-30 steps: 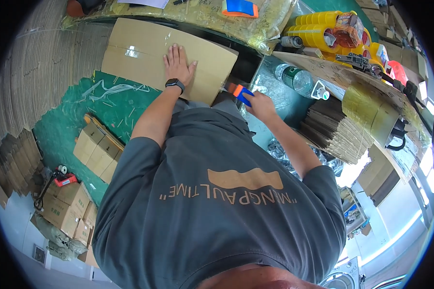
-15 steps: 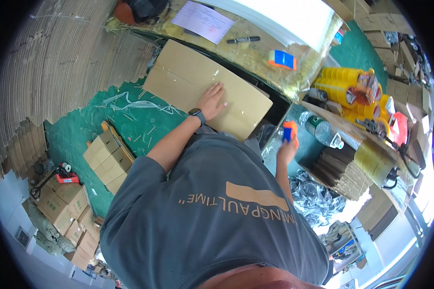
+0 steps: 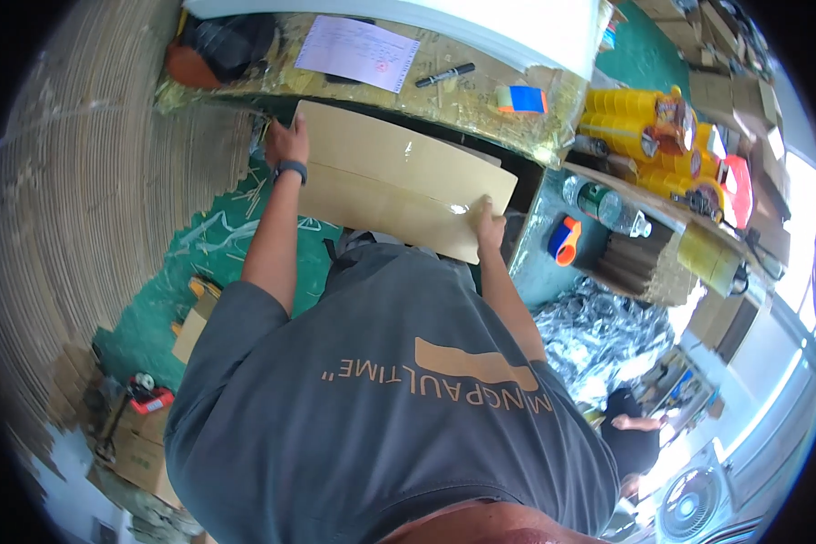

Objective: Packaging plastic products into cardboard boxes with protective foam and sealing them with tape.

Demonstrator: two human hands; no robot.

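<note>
A closed cardboard box (image 3: 385, 172) lies in front of me, against the near side of the workbench (image 3: 476, 118). At its left end my left hand (image 3: 287, 143), with a dark watch on the wrist, grips the edge; part of its fingers is hidden. My right hand (image 3: 489, 224) holds the box's right end, its thumb on the top face and the other fingers mostly out of sight. To the right of that hand an orange and blue tape roll (image 3: 565, 241) rests on a grey surface, apart from both hands.
On the bench are a sheet of paper (image 3: 358, 54), a black marker (image 3: 445, 74) and another tape roll (image 3: 522, 99). Flat cardboard stacks (image 3: 91, 181) rise at left. A plastic bottle (image 3: 605, 205) and yellow rolls (image 3: 630, 122) lie right. Behind, a person (image 3: 632, 431) is near a fan (image 3: 694, 505).
My right hand has let go of the tape roll and taken hold of the box's right end. My left hand has moved from the box's top to its left edge.
</note>
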